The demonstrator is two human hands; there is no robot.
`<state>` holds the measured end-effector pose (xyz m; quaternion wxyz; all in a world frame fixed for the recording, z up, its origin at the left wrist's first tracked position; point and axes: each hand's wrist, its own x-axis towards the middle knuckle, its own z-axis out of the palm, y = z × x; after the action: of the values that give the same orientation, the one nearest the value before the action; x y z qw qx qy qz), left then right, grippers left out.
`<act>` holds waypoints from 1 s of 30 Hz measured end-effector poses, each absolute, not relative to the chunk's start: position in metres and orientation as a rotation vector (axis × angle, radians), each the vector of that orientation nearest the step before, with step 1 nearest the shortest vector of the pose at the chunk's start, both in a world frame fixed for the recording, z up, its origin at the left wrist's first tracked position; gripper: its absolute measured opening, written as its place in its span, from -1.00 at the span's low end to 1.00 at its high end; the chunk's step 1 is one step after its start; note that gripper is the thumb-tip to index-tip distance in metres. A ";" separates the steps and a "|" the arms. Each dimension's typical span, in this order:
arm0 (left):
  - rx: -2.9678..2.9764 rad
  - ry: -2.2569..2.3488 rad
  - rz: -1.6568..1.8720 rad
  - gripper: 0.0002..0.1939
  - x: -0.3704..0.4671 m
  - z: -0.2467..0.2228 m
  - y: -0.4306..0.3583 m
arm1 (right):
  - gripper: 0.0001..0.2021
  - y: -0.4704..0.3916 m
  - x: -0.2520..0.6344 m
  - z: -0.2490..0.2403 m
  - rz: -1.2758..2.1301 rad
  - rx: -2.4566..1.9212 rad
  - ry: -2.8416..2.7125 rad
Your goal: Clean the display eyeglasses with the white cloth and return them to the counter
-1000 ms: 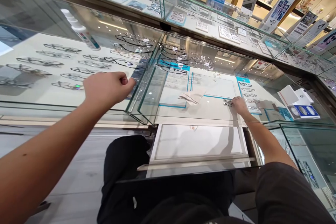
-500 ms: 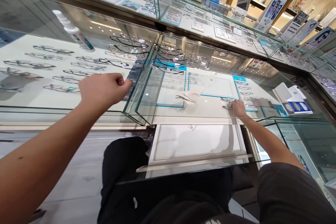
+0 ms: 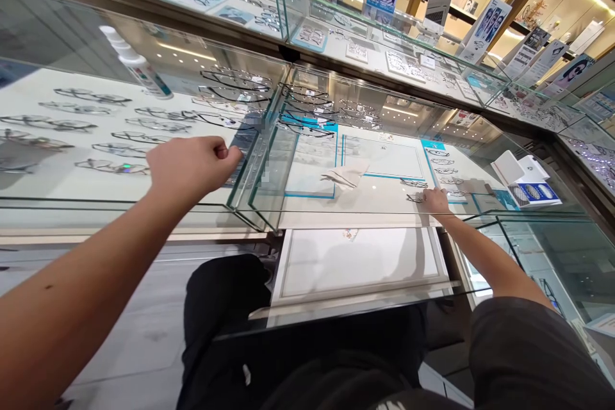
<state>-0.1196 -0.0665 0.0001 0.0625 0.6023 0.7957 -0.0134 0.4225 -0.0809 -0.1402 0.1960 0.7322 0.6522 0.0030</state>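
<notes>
A: Head view. Landmark?
B: Cloth (image 3: 344, 177), one, pale, crumpled.

A: Changes?
B: Nearer pair of glasses (image 3: 415, 198): right of the cloth and a little to its near side; bunched with the farther pair of glasses (image 3: 414, 184) a second ago, now showing as a separate item. Farther pair of glasses: right of the cloth, just beyond the nearer one. Right hand (image 3: 435, 201): moved slightly towards the near side relative to the cloth.

A: Meaning for the work?
B: Judged only: two pieces now lie distinct, the nearer being the one under attention.

A: Right hand, pose and condition?
B: Right of the cloth, arm stretched forward, back of the hand uppermost, fingers bent and gathered at the right end of the nearer pair. Pinching or merely touching: cannot tell.

A: Left hand?
B: Left hand (image 3: 187, 163), one: left of the cloth, fingers curled into a loose fist, nothing seen in it. Pose unchanged over the second.

A: Surroundings?
B: Blue-edged board (image 3: 312, 173), left of the cloth. Framed board (image 3: 396, 157), right of the cloth and beyond it. Spray bottle (image 3: 141, 70), well left of the cloth. White drawer (image 3: 360, 262), on the cloth's near side.
</notes>
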 end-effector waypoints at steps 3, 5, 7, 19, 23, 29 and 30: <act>1.825 2.409 -0.049 -0.66 -0.119 0.000 -0.067 | -0.87 -0.081 0.425 -0.136 -0.019 2.058 1.813; 1.816 2.415 -0.052 -0.66 -0.119 0.000 -0.067 | -0.88 -0.081 0.426 -0.133 -0.040 2.072 1.805; 1.807 2.411 -0.055 -0.66 -0.119 -0.001 -0.067 | -0.84 -0.077 0.428 -0.130 -0.058 2.097 1.793; 1.796 2.414 -0.008 -0.66 -0.124 -0.007 -0.065 | -0.62 -0.028 0.407 -0.138 -0.004 2.171 1.786; 1.803 2.418 0.000 -0.67 -0.124 -0.006 -0.067 | -0.59 -0.030 0.411 -0.139 0.015 2.129 1.829; 1.803 2.409 -0.023 -0.69 -0.124 -0.002 -0.068 | -0.56 -0.030 0.415 -0.140 0.030 2.115 1.849; 1.800 2.405 -0.014 -0.69 -0.124 -0.002 -0.068 | -0.56 -0.029 0.414 -0.140 0.033 2.116 1.850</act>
<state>-0.1237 -0.0681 -0.0020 0.0685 0.5978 0.7987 -0.0045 0.4144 -0.0291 -0.1401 0.1646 0.7426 0.6491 0.0115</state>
